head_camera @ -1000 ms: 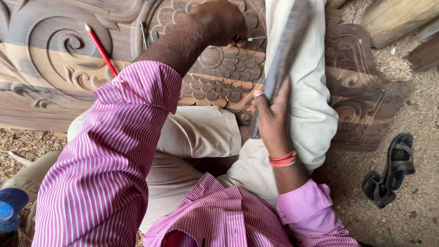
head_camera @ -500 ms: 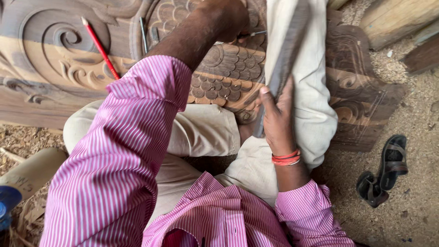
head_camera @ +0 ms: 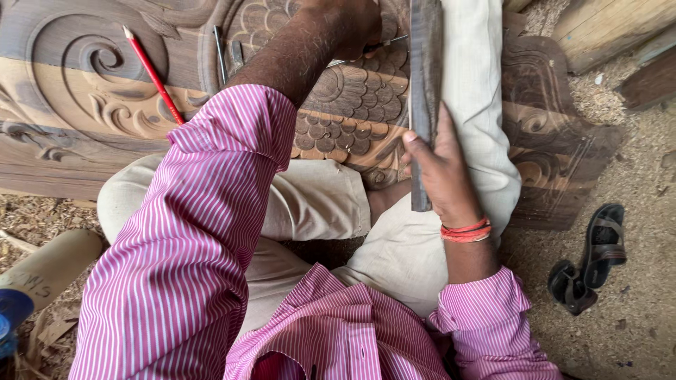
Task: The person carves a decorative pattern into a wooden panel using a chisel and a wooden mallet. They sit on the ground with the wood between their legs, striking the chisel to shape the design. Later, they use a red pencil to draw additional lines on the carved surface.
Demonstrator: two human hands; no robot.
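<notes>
Gripping: the right hand [head_camera: 442,169] is wrapped round a long, flat, dark wooden bar [head_camera: 424,91], fingers pressed together along its right edge and the thumb laid on its left edge near the lower end.
Bar position: it stands nearly straight up the picture, lying over the pale trouser leg [head_camera: 479,127], with its top running out of view.
Left hand: the left hand [head_camera: 352,24] is closed on a slim metal chisel [head_camera: 370,51] (only the shaft shows below the fist, and the fingers themselves are turned away, so their exact grip cannot be told).
Chisel position: its shaft lies over the fish-scale carving of the carved wooden panel [head_camera: 84,91], just left of the bar.
Panel: brown wood with scrolls on the left, scales in the middle and a darker carved section at the right, lying flat under the person's legs.
On the panel: a red pencil [head_camera: 152,74] lies slantwise near the scrollwork; two small metal tools [head_camera: 227,58] rest side by side further right.
Wrist: red bangles [head_camera: 465,231] sit above the pink striped cuff.
Ground: sawdust and shavings, with a pair of dark sandals [head_camera: 590,257] at the right, well apart from the hands.
Bottom left corner: a blue object [head_camera: 10,317], mostly cut off.
</notes>
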